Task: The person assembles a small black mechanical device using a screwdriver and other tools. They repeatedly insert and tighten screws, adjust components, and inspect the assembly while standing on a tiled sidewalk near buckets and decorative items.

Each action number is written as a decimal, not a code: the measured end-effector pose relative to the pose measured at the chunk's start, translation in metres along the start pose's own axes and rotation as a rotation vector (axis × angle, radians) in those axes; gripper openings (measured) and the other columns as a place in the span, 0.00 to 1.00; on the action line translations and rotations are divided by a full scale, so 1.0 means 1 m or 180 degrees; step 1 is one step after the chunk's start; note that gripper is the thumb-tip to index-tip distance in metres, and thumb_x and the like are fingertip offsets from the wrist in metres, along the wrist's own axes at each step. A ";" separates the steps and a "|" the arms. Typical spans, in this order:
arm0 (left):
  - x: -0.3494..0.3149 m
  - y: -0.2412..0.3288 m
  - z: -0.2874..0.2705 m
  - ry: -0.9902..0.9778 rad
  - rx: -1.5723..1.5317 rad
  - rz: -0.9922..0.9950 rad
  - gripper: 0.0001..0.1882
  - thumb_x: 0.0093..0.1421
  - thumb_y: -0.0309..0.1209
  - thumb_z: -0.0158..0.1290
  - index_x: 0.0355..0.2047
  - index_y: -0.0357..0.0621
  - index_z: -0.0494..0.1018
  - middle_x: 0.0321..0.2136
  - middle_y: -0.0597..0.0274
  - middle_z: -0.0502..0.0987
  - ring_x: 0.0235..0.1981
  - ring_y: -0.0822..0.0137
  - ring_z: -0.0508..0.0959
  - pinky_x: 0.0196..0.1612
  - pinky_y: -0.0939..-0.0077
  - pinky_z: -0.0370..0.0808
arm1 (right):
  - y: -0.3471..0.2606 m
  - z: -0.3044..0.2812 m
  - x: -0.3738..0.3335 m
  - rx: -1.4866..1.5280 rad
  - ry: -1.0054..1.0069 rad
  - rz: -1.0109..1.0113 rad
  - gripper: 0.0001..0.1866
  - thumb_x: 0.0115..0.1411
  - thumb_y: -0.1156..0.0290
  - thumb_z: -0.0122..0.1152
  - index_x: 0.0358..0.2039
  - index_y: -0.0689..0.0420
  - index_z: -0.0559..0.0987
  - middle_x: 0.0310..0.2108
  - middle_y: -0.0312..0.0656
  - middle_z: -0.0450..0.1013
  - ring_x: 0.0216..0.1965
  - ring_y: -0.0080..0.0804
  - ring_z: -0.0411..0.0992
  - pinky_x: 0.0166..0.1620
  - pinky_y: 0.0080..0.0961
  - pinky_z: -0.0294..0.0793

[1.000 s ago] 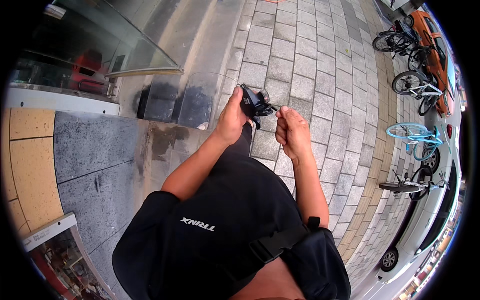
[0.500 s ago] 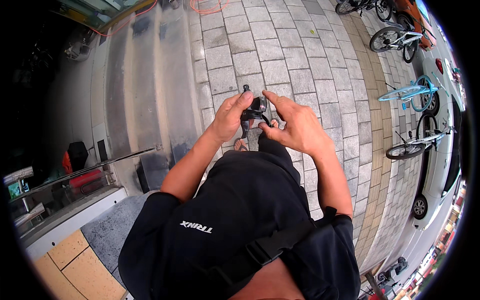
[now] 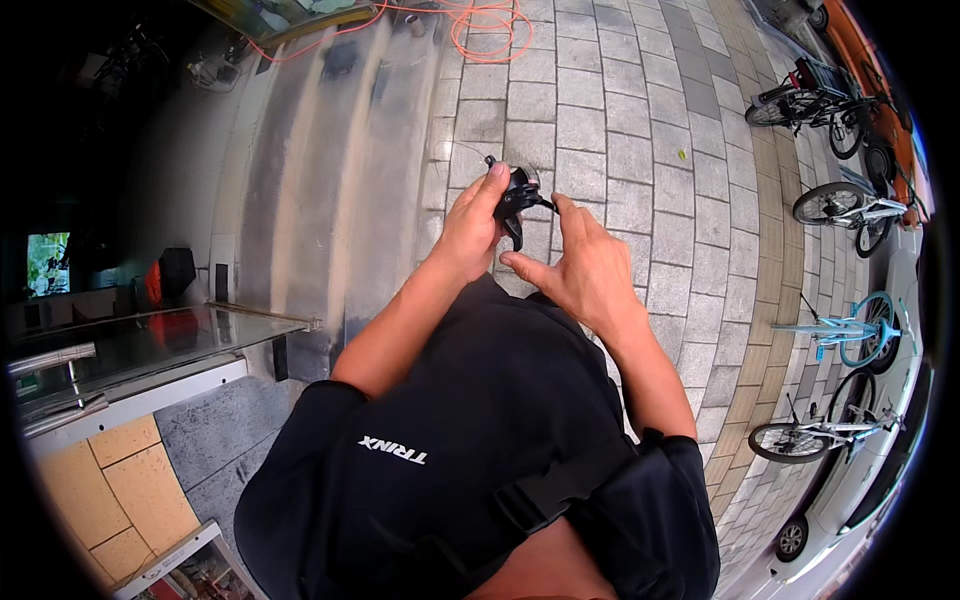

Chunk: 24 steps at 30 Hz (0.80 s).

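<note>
A black bicycle gear shifter [image 3: 517, 193] is held in front of my body. My left hand [image 3: 472, 228] is closed around its left side, with the thumb pressed on top. A round, clear-looking cap shows at the shifter's upper right. One black lever points down and another sticks out to the right. A thin wire appears to run off to the left of the shifter's upper end. My right hand [image 3: 592, 268] is open to the right, index fingertip at the end of the right-hand lever. Its thumb is spread apart below the lower lever.
Grey paving [image 3: 620, 150] lies below, with steps [image 3: 330, 180] on the left. An orange hose [image 3: 490, 50] is coiled at the top. A glass-topped railing [image 3: 180, 335] stands at the left. Parked bicycles, including a light blue one [image 3: 840, 330], and a white car [image 3: 850, 500] line the right.
The whole view has shifted. My right index finger has come down from beside the cap to the lever's end, and the right thumb is now away from that lever. My left hand keeps its hold.
</note>
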<state>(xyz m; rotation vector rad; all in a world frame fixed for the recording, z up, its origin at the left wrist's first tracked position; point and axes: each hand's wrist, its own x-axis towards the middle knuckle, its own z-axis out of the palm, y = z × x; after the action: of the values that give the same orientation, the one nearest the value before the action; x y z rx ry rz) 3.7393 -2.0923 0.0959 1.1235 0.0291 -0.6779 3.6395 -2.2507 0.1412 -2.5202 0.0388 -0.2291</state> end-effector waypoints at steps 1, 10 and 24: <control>0.008 0.002 0.005 0.0056 0.0063 -0.0047 0.25 0.74 0.54 0.48 0.44 0.42 0.78 0.32 0.67 0.78 0.30 0.76 0.74 0.31 0.78 0.71 | 0.009 -0.001 0.008 -0.0005 0.0054 -0.0095 0.46 0.53 0.44 0.75 0.58 0.72 0.72 0.36 0.56 0.79 0.35 0.53 0.81 0.35 0.43 0.80; 0.141 0.015 0.041 -0.0247 0.0749 -0.0148 0.29 0.73 0.57 0.46 0.38 0.42 0.78 0.25 0.70 0.74 0.22 0.79 0.68 0.25 0.80 0.65 | 0.080 -0.033 0.100 -0.0147 -0.0088 0.0096 0.37 0.55 0.51 0.72 0.51 0.73 0.77 0.33 0.57 0.80 0.33 0.53 0.81 0.36 0.44 0.81; 0.363 0.080 0.075 -0.1264 0.0299 -0.0837 0.21 0.74 0.46 0.49 0.44 0.37 0.78 0.32 0.62 0.80 0.28 0.72 0.78 0.33 0.73 0.78 | 0.121 -0.053 0.270 -0.0588 0.0201 0.1518 0.57 0.47 0.41 0.78 0.66 0.68 0.65 0.43 0.57 0.78 0.41 0.52 0.81 0.38 0.42 0.81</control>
<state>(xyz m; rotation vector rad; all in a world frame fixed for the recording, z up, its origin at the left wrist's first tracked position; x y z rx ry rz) 4.0476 -2.3105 0.0679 1.0669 -0.1984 -1.1384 3.8991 -2.4015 0.1557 -2.5936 0.7049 -0.1128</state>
